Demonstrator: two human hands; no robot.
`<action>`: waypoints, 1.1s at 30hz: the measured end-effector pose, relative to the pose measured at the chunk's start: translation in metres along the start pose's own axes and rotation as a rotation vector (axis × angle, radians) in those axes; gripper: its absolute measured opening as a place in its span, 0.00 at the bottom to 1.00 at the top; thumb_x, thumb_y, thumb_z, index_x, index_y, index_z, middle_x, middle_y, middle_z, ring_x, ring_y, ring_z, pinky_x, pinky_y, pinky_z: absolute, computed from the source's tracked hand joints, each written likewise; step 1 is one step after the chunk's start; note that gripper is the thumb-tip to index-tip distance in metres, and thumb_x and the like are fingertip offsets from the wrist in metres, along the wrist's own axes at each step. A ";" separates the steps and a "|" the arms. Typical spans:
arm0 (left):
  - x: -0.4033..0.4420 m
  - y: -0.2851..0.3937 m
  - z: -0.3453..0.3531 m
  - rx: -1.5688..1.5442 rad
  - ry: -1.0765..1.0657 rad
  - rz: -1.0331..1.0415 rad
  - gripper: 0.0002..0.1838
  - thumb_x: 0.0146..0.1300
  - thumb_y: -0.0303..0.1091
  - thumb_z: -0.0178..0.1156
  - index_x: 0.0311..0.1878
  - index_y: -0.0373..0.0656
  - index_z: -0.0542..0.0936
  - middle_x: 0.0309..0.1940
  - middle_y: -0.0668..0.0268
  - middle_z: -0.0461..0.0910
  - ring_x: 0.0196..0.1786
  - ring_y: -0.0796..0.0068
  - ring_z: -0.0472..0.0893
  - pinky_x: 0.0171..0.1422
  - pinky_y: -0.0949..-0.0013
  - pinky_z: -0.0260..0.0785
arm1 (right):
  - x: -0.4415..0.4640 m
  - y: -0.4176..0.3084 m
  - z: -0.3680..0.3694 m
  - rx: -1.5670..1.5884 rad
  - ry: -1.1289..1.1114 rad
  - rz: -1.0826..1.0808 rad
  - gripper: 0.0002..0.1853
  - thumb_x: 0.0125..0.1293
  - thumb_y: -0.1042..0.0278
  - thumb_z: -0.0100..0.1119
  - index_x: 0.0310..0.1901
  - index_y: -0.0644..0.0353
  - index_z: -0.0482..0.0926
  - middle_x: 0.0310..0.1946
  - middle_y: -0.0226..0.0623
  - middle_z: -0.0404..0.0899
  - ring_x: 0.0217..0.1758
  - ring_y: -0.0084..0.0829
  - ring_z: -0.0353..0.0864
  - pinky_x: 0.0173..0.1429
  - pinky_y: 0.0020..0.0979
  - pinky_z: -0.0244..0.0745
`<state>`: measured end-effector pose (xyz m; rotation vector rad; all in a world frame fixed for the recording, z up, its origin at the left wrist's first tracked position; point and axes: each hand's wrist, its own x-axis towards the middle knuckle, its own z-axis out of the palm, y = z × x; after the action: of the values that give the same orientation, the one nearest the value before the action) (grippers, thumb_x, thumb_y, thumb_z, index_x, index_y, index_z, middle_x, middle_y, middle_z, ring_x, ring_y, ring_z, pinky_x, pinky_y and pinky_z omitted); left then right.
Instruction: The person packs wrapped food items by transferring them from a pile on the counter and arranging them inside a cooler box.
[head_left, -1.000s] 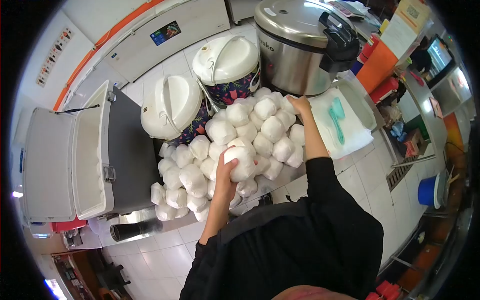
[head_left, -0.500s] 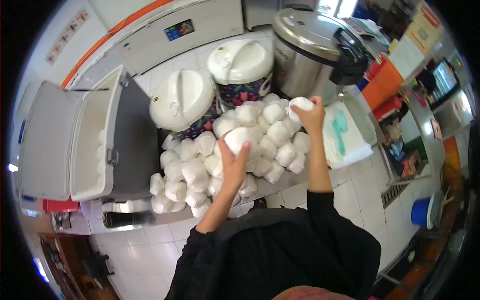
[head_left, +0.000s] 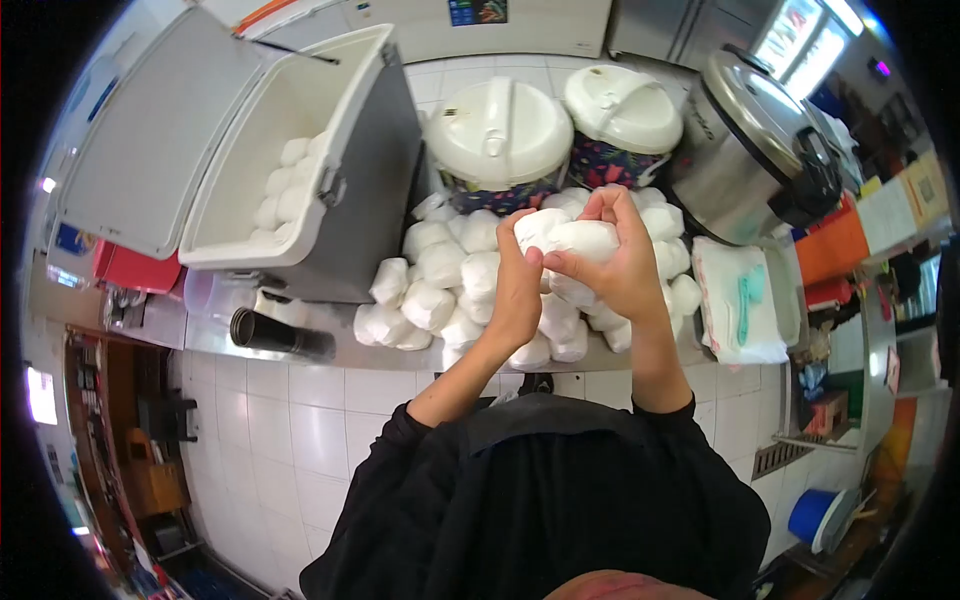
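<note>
Mid-frame: left hand and right hand, each grip clamped on a white bundle, likely paired for steadiness over the pile.

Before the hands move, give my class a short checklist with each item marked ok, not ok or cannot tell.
1. Left hand on a white bundle: ok.
2. Right hand on another bundle: ok.
3. Cooler lid open: ok.
4. Piled bundles well back from the table's front edge: not ok, some lie close to it.
5. Bundles' contents: cannot tell, the wrapping hides them.
</note>
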<state>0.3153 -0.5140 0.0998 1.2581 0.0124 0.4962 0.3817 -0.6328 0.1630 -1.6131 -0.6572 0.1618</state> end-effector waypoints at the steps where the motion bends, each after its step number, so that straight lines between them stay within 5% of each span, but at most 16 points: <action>1: -0.001 0.004 -0.017 -0.082 -0.025 0.015 0.39 0.61 0.50 0.60 0.65 0.37 0.54 0.55 0.53 0.67 0.58 0.63 0.71 0.63 0.64 0.63 | 0.004 -0.001 0.013 -0.089 -0.051 -0.101 0.30 0.47 0.54 0.77 0.43 0.60 0.69 0.38 0.33 0.69 0.45 0.29 0.70 0.52 0.30 0.67; 5: -0.007 0.053 -0.067 0.306 -0.030 0.063 0.59 0.36 0.49 0.80 0.66 0.39 0.51 0.55 0.54 0.66 0.58 0.63 0.71 0.61 0.62 0.66 | 0.021 -0.007 0.079 -0.064 -0.122 -0.222 0.25 0.63 0.46 0.60 0.47 0.62 0.70 0.43 0.38 0.68 0.55 0.33 0.63 0.60 0.31 0.58; 10: -0.013 0.083 -0.132 0.057 0.012 0.111 0.56 0.40 0.46 0.79 0.66 0.39 0.51 0.57 0.54 0.65 0.60 0.64 0.70 0.62 0.62 0.65 | 0.028 -0.031 0.160 0.242 -0.204 -0.098 0.36 0.60 0.42 0.61 0.59 0.65 0.64 0.54 0.41 0.64 0.61 0.35 0.61 0.66 0.36 0.55; 14: -0.015 0.118 -0.189 0.133 0.033 0.314 0.55 0.40 0.42 0.79 0.66 0.39 0.51 0.63 0.52 0.57 0.65 0.61 0.64 0.67 0.60 0.60 | 0.038 -0.054 0.198 0.275 -0.587 -0.153 0.55 0.49 0.42 0.69 0.71 0.66 0.52 0.70 0.48 0.53 0.75 0.40 0.49 0.75 0.37 0.42; 15: -0.012 0.123 -0.201 0.157 0.016 0.432 0.54 0.40 0.41 0.79 0.65 0.39 0.52 0.64 0.51 0.56 0.66 0.59 0.62 0.67 0.58 0.59 | 0.038 -0.063 0.210 0.372 -0.644 -0.077 0.56 0.47 0.49 0.71 0.72 0.65 0.49 0.73 0.49 0.48 0.77 0.42 0.45 0.76 0.37 0.38; 17: -0.008 0.141 -0.219 0.197 0.006 0.594 0.53 0.38 0.40 0.79 0.64 0.40 0.54 0.63 0.48 0.56 0.68 0.52 0.58 0.70 0.53 0.53 | 0.052 -0.072 0.235 0.348 -0.722 -0.132 0.59 0.37 0.55 0.73 0.71 0.65 0.51 0.72 0.48 0.51 0.76 0.39 0.49 0.75 0.36 0.41; 20: -0.004 0.162 -0.251 0.648 0.149 0.716 0.53 0.35 0.41 0.79 0.63 0.41 0.55 0.62 0.47 0.58 0.68 0.48 0.56 0.71 0.53 0.48 | 0.080 -0.084 0.264 0.226 -0.846 -0.270 0.59 0.31 0.58 0.74 0.70 0.63 0.54 0.68 0.46 0.57 0.71 0.37 0.58 0.72 0.35 0.51; 24: 0.020 0.212 -0.305 0.999 0.132 0.612 0.57 0.34 0.49 0.79 0.65 0.38 0.57 0.61 0.49 0.62 0.65 0.45 0.58 0.68 0.49 0.50 | 0.148 -0.096 0.287 0.044 -1.018 -0.256 0.56 0.30 0.64 0.74 0.68 0.58 0.57 0.63 0.42 0.62 0.63 0.36 0.66 0.65 0.33 0.63; 26: 0.037 0.227 -0.342 1.100 0.200 0.595 0.55 0.36 0.51 0.78 0.65 0.37 0.59 0.60 0.49 0.64 0.63 0.46 0.62 0.66 0.49 0.53 | 0.194 -0.104 0.299 -0.091 -1.035 -0.054 0.55 0.31 0.67 0.74 0.68 0.54 0.57 0.60 0.41 0.65 0.61 0.35 0.68 0.63 0.32 0.65; 29: 0.057 0.219 -0.400 1.306 0.441 0.494 0.44 0.45 0.49 0.73 0.63 0.36 0.65 0.55 0.51 0.70 0.58 0.50 0.68 0.63 0.53 0.59 | 0.270 -0.072 0.323 -0.351 -1.137 -0.034 0.57 0.30 0.67 0.75 0.68 0.56 0.56 0.53 0.42 0.70 0.58 0.34 0.71 0.62 0.35 0.68; 33: 0.062 0.217 -0.418 1.282 0.502 0.459 0.37 0.50 0.43 0.68 0.61 0.36 0.68 0.49 0.55 0.75 0.53 0.54 0.72 0.58 0.55 0.64 | 0.330 0.000 0.342 -0.669 -1.228 0.434 0.53 0.32 0.70 0.75 0.66 0.59 0.58 0.54 0.44 0.71 0.58 0.38 0.72 0.61 0.36 0.70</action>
<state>0.1790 -0.0657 0.1788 2.3606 0.5497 1.3071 0.4926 -0.1721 0.1943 -2.2048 -1.3581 1.4559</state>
